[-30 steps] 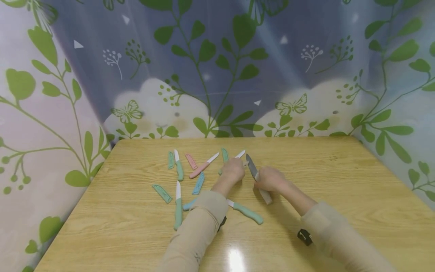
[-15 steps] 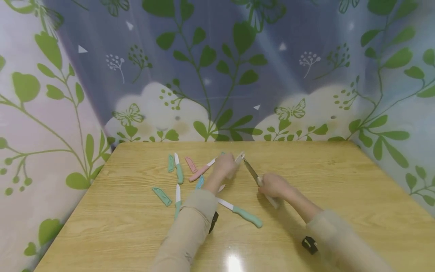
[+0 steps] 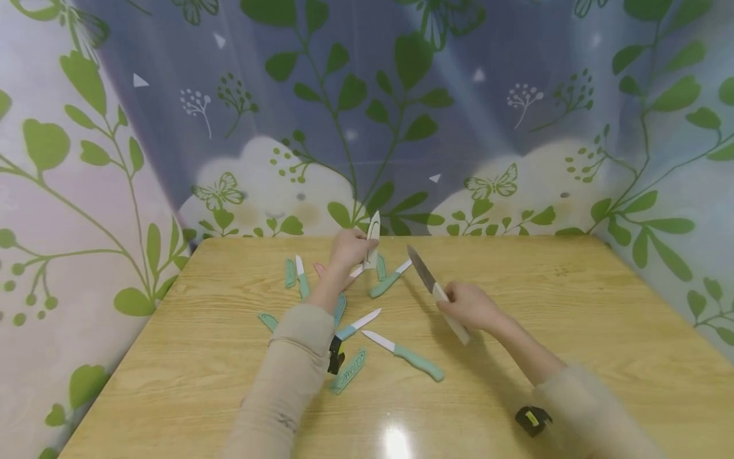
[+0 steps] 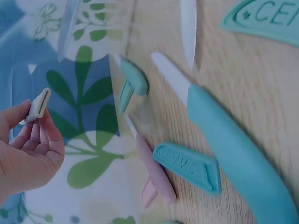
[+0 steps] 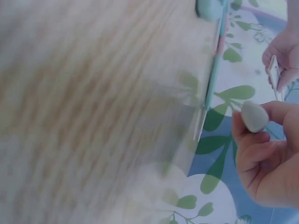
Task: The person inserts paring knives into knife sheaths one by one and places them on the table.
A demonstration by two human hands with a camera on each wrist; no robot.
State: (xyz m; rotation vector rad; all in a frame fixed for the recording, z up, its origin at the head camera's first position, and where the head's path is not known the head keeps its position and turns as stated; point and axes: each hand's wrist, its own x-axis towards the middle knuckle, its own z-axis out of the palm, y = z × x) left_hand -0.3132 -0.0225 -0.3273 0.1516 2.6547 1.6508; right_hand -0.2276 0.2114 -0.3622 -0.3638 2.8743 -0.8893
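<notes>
My left hand (image 3: 348, 250) pinches a cream knife sheath (image 3: 374, 237) between thumb and fingers, raised over the table's far side with its tip up. In the left wrist view the slotted end of the sheath (image 4: 38, 106) faces the camera. To the right, my right hand (image 3: 471, 307) grips the cream handle of a knife (image 3: 422, 266) whose bare dark blade points away and leftward. Sheath and blade are apart. The right wrist view shows only the butt of the knife handle (image 5: 254, 116); the blade is hidden there.
Between and below my hands lie a green knife (image 3: 418, 363), a blue knife (image 3: 350, 331) and another green knife (image 3: 390, 284), all with white blades bare. A green sheath (image 3: 350, 370) and a blue sheath (image 4: 187, 166) lie among them. My left arm covers some items.
My left hand has moved left and up from near the dark blade's tip, taking the cream sheath with it. The knife in my right hand has shifted slightly to the right.
</notes>
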